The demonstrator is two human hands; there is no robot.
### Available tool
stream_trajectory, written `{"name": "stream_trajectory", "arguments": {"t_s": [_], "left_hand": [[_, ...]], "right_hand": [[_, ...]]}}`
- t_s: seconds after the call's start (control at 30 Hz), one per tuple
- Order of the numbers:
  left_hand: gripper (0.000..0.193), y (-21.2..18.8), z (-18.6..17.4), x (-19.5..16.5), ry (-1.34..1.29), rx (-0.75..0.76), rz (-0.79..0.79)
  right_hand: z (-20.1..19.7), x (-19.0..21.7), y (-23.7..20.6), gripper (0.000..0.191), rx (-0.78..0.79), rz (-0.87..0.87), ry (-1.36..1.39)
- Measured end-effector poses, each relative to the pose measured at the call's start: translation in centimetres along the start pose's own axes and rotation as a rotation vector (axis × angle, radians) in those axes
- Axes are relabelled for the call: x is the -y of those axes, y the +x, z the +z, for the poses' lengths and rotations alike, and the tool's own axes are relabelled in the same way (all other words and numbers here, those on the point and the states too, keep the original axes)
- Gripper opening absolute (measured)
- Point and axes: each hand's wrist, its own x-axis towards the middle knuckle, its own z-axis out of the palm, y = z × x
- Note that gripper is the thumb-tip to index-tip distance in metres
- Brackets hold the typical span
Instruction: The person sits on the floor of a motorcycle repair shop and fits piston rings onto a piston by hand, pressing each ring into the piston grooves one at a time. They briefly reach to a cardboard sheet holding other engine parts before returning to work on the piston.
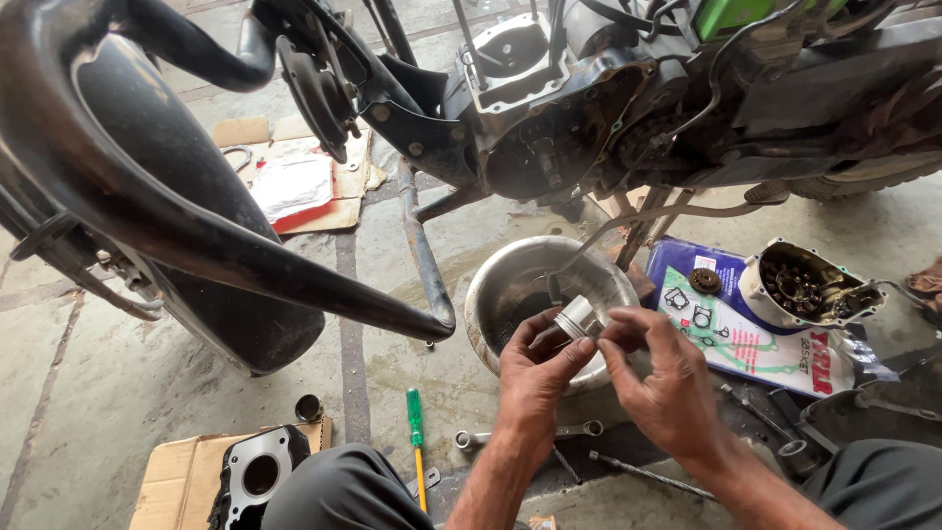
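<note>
A stripped motorcycle engine (549,147) fills the twelve o'clock side, its stand leg (424,250) slanting down toward a metal bowl (500,294) on the stone floor (88,373). At three o'clock of the bowl lie a gasket packet (746,344) and an engine side cover (810,285). At seven o'clock a green-handled screwdriver (416,432) and a spanner (491,435) lie on the floor, with a cylinder block (257,476) on cardboard (172,476) farther out. Over the bowl's near rim, the left hand (535,378) holds a small silver piston (577,318), thumb and fingers (569,351) clamped on its lower part. The right hand (667,383) meets it from three o'clock, its fingers (616,355) pinched together and touching the piston's side.
</note>
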Motion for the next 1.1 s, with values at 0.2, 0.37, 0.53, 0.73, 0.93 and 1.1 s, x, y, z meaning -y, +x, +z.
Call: {"name": "stream_trajectory", "arguments": {"t_s": [0.2, 0.37, 0.53, 0.73, 0.93, 1.1], "left_hand": [[0.060, 0.2, -0.1, 0.7, -0.037, 0.054, 0.085], [0.054, 0.4, -0.2, 1.2, -0.179, 0.061, 0.019], [0.051, 0.6, -0.2, 1.6, -0.298, 0.081, 0.008], [0.054, 0.5, -0.1, 1.6, -0.235, 0.064, 0.028], [0.056, 0.2, -0.1, 1.3, -0.205, 0.058, 0.033], [0.056, 0.1, -0.1, 1.3, -0.219, 0.073, 0.067]], "right_hand": [[-0.4, 0.7, 0.5, 0.056, -0.013, -0.056, 0.041], [-0.1, 0.5, 0.4, 0.061, -0.008, -0.077, 0.055], [0.2, 0.3, 0.3, 0.059, -0.020, -0.095, 0.046], [0.2, 0.2, 0.1, 0.055, -0.022, -0.112, 0.051], [0.4, -0.1, 0.0, 0.052, -0.019, -0.127, 0.070], [0.4, -0.2, -0.1, 0.052, -0.024, -0.121, 0.073]]}}
